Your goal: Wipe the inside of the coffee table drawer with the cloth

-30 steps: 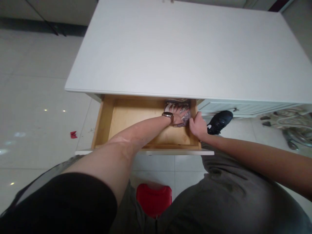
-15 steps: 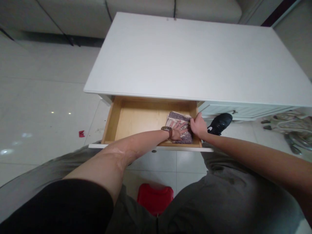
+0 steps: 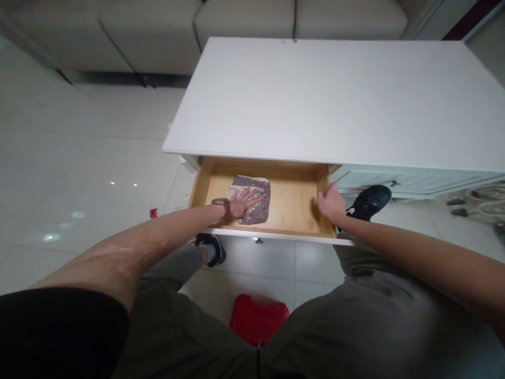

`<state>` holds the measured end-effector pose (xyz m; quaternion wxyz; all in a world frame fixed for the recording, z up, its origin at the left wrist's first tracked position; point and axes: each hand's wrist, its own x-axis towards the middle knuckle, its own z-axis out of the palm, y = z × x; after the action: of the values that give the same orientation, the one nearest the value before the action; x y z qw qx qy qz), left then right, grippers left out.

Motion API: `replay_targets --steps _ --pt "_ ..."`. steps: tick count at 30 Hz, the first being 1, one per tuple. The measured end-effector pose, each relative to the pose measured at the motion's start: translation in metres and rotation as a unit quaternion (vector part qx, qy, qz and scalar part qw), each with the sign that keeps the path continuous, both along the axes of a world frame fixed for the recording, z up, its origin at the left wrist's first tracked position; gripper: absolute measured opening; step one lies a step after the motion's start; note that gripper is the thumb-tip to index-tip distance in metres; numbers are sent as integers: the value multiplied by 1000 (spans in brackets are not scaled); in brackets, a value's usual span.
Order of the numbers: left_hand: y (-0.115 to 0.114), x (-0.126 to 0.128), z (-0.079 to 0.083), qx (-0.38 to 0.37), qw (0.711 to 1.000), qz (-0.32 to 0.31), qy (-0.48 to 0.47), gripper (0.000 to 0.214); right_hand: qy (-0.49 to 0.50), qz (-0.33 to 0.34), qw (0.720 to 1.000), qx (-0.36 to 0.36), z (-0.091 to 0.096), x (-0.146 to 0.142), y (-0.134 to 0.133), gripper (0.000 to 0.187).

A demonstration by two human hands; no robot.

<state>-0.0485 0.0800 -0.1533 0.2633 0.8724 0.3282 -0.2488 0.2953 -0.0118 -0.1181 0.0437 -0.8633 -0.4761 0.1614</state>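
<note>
Patterned grey cloth (image 3: 262, 207), flat, in open drawer (image 3: 295, 202)

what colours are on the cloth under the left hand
Greyish purple and beige on the flat, patterned fabric cloth; it shows best in the head view.

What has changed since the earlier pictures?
The left hand, flat on the patterned cloth, has moved left with it, from the right end of the drawer to left of its middle. The right hand still holds the drawer's right side; the drawer stays open.

You are facing a beige sofa (image 3: 244, 20) spanning the frame's upper left and centre; glossy pale floor tiles (image 3: 98, 113) are showing bright reflections (image 3: 51, 237) at left.
</note>
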Motion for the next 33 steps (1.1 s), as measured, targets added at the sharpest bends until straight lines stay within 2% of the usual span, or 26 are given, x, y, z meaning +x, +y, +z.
replay_targets --steps 4,7,13,19,26,33 --pt "9 -60 10 30 998 27 44 109 5 -1 1000 9 1 0 -1 44" --pt "9 -81 16 48 996 31 74 113 9 -4 1000 9 1 -1 -1 45" --pt "2 -77 22 49 995 40 83 114 5 2 1000 8 -3 1 -1 48" --pt "4 -77 21 41 996 38 74 114 -1 2 1000 9 -5 3 0 48" --pt "10 -77 11 33 996 35 68 136 -5 2 1000 3 -3 3 2 47" --pt "12 -76 8 41 996 45 60 125 0 1 1000 3 -1 2 4 49"
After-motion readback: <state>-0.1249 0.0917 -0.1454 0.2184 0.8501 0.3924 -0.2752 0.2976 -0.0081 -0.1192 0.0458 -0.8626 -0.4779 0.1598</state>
